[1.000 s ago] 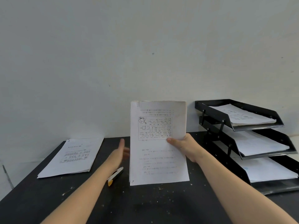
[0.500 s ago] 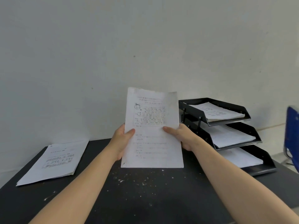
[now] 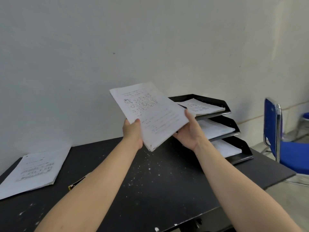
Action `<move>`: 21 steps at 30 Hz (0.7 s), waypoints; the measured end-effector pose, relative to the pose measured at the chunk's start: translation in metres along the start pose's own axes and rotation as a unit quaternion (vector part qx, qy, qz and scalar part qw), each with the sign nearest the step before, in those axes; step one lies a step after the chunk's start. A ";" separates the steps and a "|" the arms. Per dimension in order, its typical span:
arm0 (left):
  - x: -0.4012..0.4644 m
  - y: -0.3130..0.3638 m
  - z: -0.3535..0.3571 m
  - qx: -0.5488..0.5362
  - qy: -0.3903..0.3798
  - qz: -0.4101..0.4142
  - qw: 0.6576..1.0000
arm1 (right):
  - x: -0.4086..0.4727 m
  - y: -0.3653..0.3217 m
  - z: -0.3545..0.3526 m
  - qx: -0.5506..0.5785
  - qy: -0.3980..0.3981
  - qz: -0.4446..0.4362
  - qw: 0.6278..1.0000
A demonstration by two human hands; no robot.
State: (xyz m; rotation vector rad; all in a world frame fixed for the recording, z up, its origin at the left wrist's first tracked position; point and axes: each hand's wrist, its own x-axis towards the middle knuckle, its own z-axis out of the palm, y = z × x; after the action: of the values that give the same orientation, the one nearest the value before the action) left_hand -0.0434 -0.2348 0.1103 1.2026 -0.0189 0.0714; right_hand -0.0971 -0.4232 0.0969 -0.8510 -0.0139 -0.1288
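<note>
The sheaf of printed papers (image 3: 151,114) is in the air above the bench (image 3: 167,185), held between both bare hands and tilted so that its near corner dips toward the bench and its far edge rises toward the wall. A small doodle and blocks of text show on the top page. The left grip (image 3: 132,133) holds the sheaf's left edge, thumb on the printed face and fingers hidden behind. The right grip (image 3: 189,133) holds the right edge, thumb on top and palm cupped beneath.

The right side of the sheaf sits just in front of the top tier of a black three-tier tray rack (image 3: 243,156). Whether it touches the tier cannot be told. Each tier of the rack carries white sheets, and the rack stands at the bench's far right.

At the bench's far left, well apart from the hands, a second pile of printed pages (image 3: 36,171) lies flat. A small yellow and black object (image 3: 76,183) peeks out from under the left forearm; what it is cannot be told. White flecks speckle the dark bench top. A blue chair (image 3: 292,154) with a chrome frame stands beyond the bench's right end.
</note>
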 end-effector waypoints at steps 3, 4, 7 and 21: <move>-0.011 -0.020 0.017 0.003 -0.014 -0.026 1.000 | -0.009 0.005 0.000 -0.038 0.063 0.022 0.997; -0.014 -0.026 0.020 0.009 -0.018 -0.030 0.999 | -0.012 0.004 -0.003 -0.052 0.094 0.023 0.994; -0.018 -0.037 0.025 0.016 -0.034 -0.048 0.998 | -0.021 -0.006 -0.014 -0.104 0.152 0.022 0.983; -0.054 -0.059 0.075 0.047 -0.143 -0.147 0.978 | -0.081 -0.067 -0.085 -0.154 0.267 0.010 0.951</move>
State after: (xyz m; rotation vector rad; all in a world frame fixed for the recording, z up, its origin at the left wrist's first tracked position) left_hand -0.0916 -0.3281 0.0789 1.2904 -0.0893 -0.3638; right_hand -0.1891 -0.5225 0.0859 -1.1039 0.5360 -0.3469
